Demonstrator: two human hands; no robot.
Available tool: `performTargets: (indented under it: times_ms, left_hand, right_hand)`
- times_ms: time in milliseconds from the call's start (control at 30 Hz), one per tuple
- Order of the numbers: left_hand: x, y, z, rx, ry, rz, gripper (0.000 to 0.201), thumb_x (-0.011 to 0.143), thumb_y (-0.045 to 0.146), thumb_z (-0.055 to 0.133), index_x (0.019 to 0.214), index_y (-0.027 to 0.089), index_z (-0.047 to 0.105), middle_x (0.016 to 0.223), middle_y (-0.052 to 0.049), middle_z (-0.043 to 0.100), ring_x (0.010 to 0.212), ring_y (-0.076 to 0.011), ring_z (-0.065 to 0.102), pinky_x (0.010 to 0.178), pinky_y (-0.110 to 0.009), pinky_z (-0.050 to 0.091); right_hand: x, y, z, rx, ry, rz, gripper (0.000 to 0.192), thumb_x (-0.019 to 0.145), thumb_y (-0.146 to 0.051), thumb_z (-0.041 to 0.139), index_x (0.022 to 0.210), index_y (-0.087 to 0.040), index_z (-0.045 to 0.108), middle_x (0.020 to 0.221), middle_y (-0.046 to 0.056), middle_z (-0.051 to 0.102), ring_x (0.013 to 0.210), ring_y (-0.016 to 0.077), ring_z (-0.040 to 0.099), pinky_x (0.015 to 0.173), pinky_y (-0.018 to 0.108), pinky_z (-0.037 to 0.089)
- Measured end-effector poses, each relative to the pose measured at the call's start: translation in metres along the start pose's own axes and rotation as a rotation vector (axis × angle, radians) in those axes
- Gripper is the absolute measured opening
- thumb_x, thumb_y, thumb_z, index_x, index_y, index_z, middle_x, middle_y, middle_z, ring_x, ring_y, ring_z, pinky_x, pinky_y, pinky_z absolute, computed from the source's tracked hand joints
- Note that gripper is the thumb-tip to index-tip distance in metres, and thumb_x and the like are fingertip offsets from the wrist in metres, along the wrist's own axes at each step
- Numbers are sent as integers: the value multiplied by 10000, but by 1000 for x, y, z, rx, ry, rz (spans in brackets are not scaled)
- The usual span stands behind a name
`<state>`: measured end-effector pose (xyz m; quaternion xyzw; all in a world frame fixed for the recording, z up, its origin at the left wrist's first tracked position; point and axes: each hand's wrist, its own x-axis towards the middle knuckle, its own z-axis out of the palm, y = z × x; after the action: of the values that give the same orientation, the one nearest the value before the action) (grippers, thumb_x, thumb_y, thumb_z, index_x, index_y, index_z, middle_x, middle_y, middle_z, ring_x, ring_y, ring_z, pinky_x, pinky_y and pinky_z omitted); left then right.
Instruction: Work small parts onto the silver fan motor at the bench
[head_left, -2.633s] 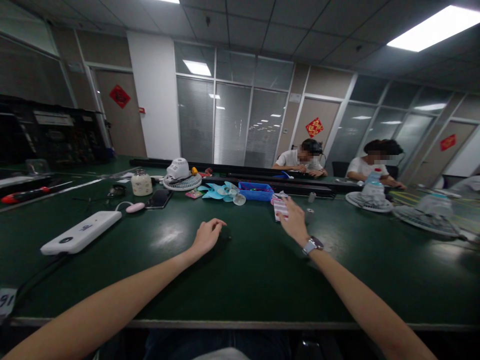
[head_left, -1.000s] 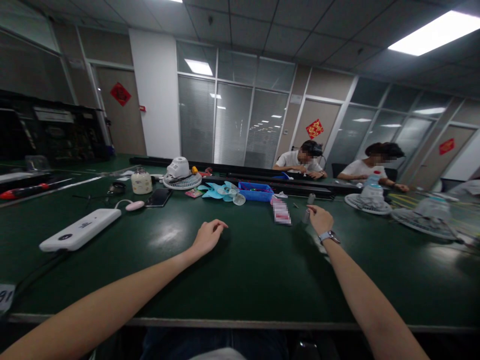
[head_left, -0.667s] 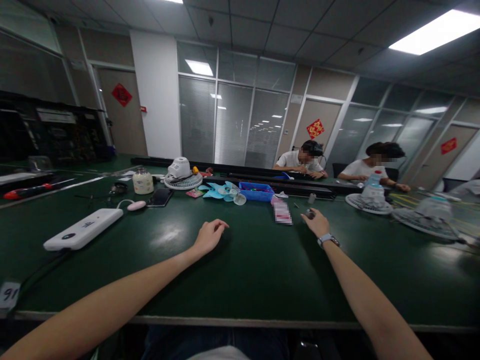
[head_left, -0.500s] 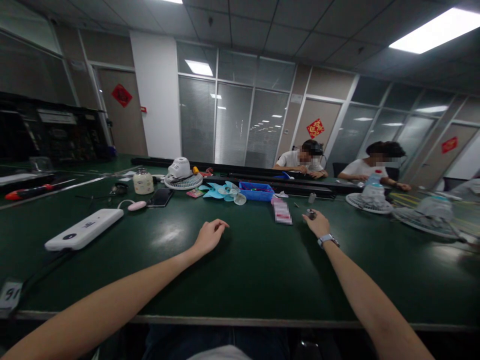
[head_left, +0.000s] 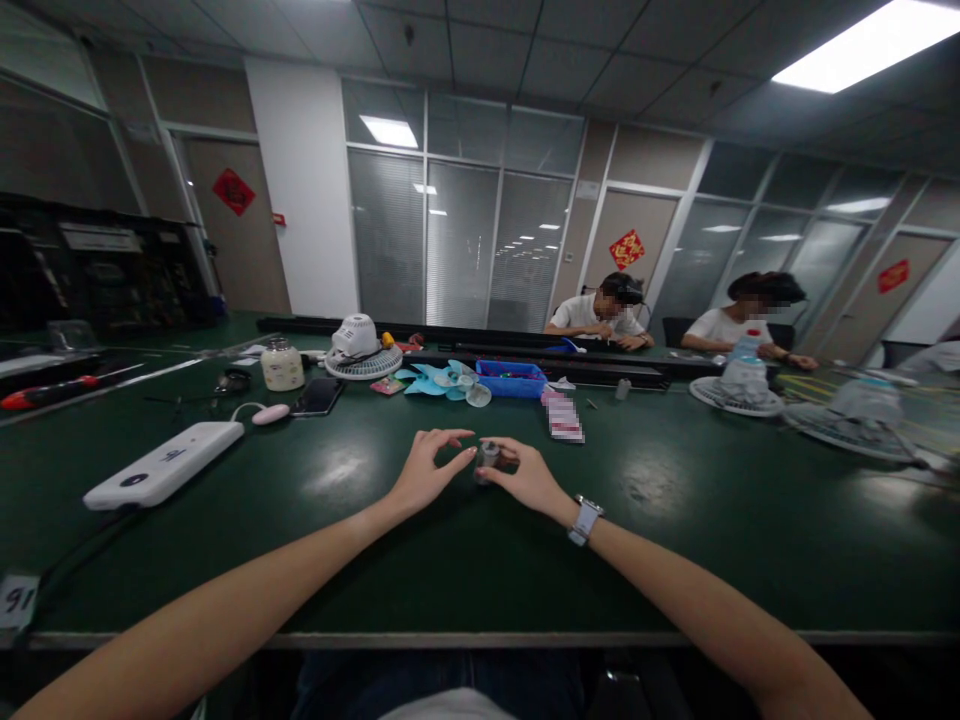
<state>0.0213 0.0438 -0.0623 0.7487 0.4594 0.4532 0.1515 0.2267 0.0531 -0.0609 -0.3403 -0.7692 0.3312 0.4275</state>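
Note:
Over the middle of the green table, my right hand (head_left: pixel 529 478) grips a small grey cylinder (head_left: pixel 489 456) between thumb and fingers; a watch is on that wrist. The exact kind of the cylinder is too small to make out. Just to its left, my left hand (head_left: pixel 431 472) is open, thumb and fingers apart and pointing towards the cylinder. A similar small cylinder (head_left: pixel 622 388) stands further back on the right. Beyond my hands lie light-blue fan blades (head_left: pixel 439 380) and a blue bin (head_left: pixel 511 378) with small parts in it.
A white power strip (head_left: pixel 165 462), a phone (head_left: pixel 318 396) and a cream jar (head_left: pixel 282 365) are on the left. A white fan part (head_left: pixel 363 350) sits behind them. More fan parts (head_left: pixel 739 390) stand on the right. Two people (head_left: pixel 600 315) sit across the table.
My right hand has moved left from the right side to the table's middle, carrying the cylinder. My left hand has spread its fingers and shifted slightly right beside it.

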Motion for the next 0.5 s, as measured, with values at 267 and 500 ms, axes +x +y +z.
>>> performTargets:
  times_ms: [267,500]
  left_hand:
    - [-2,-1,7,12,-54,50,287,853,502,611,991,301,762,1055,-49,626,1090,-245,464,978,-379,380]
    - [15,8,-1,11,92,32,279,893,440,564,988,262,757,1003,-31,708,1028,-229,541,947,-367,382]
  right_hand:
    - [-10,-2,13,115,-95,102,456,699,-401,783,1048,-198,571,939,25,722,915,205,679,912,425,506]
    - [-6,6,18,199,-69,151,449,635,-415,825,924,-203,554,957,35,710,913,215,677,903,420,506]
